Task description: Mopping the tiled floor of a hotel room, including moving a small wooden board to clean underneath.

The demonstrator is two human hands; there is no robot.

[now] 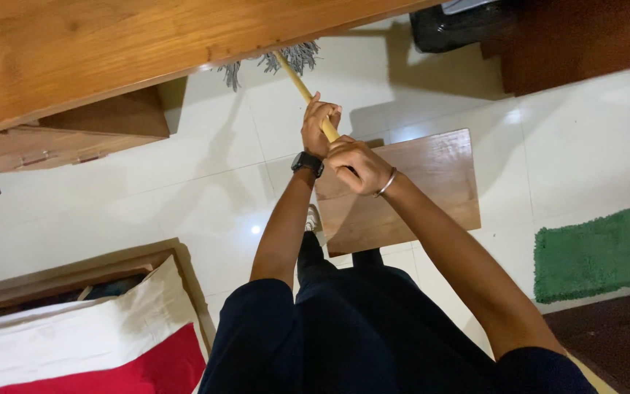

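I see a mop (286, 58) with a smooth, yellowish wooden stick and a head of grey, stringy cloth strands. The surface (74, 51) above it is warm brown wood with a smooth, slightly satin finish, and the stool (417, 190) shows the same polished wood with a faint sheen. The floor (184, 168) is pale tile, glossy enough to throw back a spot of light. The mat (596, 252) is green, shaggy and matt. On the left wrist sits a watch (307, 162) with a matt black strap; on the right, a thin shiny metal bangle (386, 182). The bed (89, 343) carries matt white and red cloth.
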